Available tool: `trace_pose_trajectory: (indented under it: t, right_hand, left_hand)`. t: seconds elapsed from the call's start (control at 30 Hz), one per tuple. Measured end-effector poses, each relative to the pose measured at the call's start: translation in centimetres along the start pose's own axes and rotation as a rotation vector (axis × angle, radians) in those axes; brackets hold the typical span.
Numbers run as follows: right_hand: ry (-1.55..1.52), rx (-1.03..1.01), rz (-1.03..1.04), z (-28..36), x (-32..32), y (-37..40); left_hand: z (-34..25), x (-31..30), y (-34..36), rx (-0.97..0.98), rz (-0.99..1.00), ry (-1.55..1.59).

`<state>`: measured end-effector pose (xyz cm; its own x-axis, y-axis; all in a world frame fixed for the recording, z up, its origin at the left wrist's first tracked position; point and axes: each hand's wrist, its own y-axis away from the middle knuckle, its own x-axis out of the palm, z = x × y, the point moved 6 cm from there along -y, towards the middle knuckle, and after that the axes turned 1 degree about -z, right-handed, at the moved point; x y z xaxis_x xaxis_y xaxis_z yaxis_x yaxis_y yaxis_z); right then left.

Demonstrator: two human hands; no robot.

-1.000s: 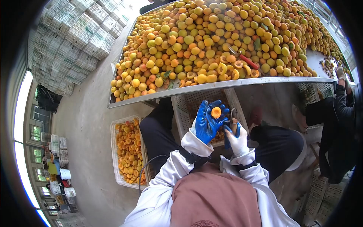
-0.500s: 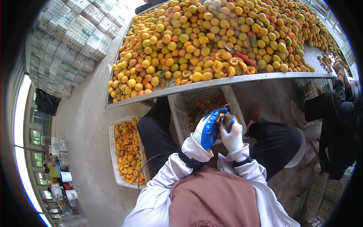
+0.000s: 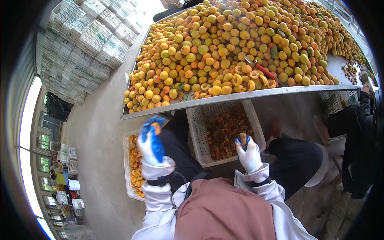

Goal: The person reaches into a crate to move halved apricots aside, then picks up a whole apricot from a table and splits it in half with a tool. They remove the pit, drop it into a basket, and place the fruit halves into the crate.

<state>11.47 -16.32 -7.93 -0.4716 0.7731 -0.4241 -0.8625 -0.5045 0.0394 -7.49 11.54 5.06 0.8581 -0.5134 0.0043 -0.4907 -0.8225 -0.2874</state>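
My left hand (image 3: 152, 140), in a blue-and-white glove and smeared by motion, holds an orange apricot piece (image 3: 156, 128) above the left crate (image 3: 129, 170) of halved apricots. Over the right edge of the middle crate (image 3: 196, 138), my right hand (image 3: 249, 152) is closed on a small brown object that I cannot make out clearly. Dark, brownish fruit bits (image 3: 224, 132) lie inside that crate. Whole apricots (image 3: 200, 50) are heaped on the metal-edged table (image 3: 248, 95), with a red-handled tool (image 3: 265, 71) lying on them near cut halves.
Stacks of white crates (image 3: 88, 40) stand at the upper left. A co-worker in dark clothes (image 3: 356, 132) sits at the right, one hand at the table. Another person's hand (image 3: 174, 4) shows at the top. A white bucket (image 3: 74, 185) stands at the far left.
My hands have parted. The left one has moved left with the apricot piece, over the left crate; the right one has lowered slightly. The view has shifted a little.
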Motion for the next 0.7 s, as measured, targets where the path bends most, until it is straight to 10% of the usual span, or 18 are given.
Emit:
trace_pose_trajectory:
  t: [0.1, 0.2, 0.27, 0.37, 0.5, 0.7]
  right_hand:
    - [0.024, 0.021, 0.077, 0.7, 0.4, 0.3]
    - [0.017, 0.04, 0.115, 1.7, 0.2, 0.4]
    - [0.003, -0.015, 0.104, 1.5, 0.7, 0.3]
    - [0.003, -0.063, 0.11, 1.6, 0.9, 0.3]
    - [0.026, -0.052, 0.149, 0.9, 1.1, 0.2]
    - [-0.023, 0.056, 0.195, -0.3, 1.3, 0.2]
  left_hand:
    - [-0.2, -11.1, 0.0, 0.195, -0.214, -0.723]
    - [-2.8, -9.6, 0.3, 0.425, -0.233, -1.263]
    - [-2.1, -4.7, -0.4, 0.064, -0.231, -0.744]
    - [-1.4, 5.2, -3.9, 0.464, 0.166, -0.976]
    - [3.5, 15.8, -7.5, 0.439, 0.572, -0.842]
    - [10.2, 21.4, -9.3, 0.246, 0.624, -1.154]
